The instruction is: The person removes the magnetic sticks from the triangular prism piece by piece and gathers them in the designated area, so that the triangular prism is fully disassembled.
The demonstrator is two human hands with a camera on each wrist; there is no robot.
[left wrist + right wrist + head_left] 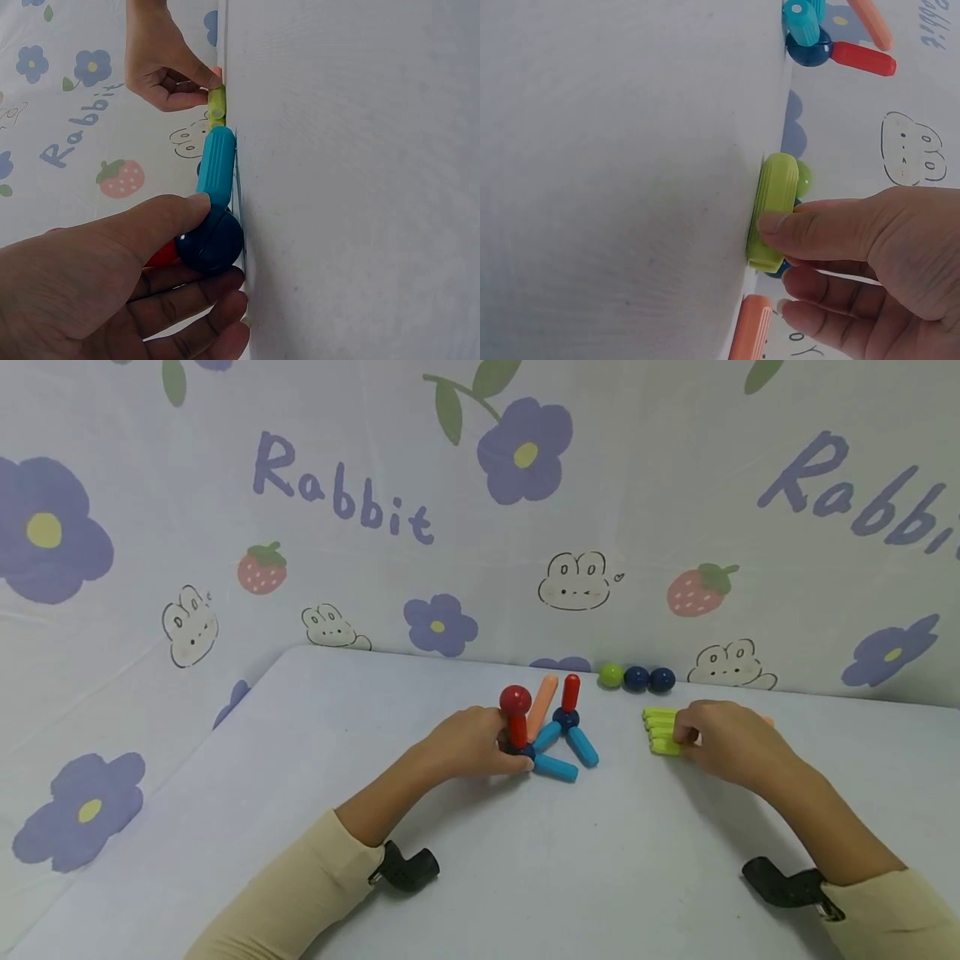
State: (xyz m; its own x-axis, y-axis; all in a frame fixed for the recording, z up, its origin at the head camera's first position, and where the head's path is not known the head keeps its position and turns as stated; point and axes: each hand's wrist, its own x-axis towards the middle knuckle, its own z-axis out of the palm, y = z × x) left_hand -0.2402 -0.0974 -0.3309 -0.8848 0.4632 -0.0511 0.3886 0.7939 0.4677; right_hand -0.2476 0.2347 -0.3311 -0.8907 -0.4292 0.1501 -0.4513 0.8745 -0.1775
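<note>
My left hand [468, 743] grips a magnetic-looking toy joint, its thumb and fingers round a dark blue ball [210, 244]. From that ball a red stick [517, 731] stands up, topped by a red ball [515, 700]; a light blue stick [557, 768] reaches right. Beside it, another dark blue ball [566, 718] carries an upright red stick [571, 693] and light blue sticks. Farther right, my right hand [731, 743] pinches a light green stick [775, 210] at the front of a side-by-side row of green sticks [660, 714], covering their right ends.
Behind the green row, a green ball [611, 676] and two dark blue balls [649, 679] line up at the table's back edge. One peach stick [542, 706] lies between the joined pieces; another peach stick [751, 330] is beyond the right hand. A printed cloth [360, 585] hangs behind.
</note>
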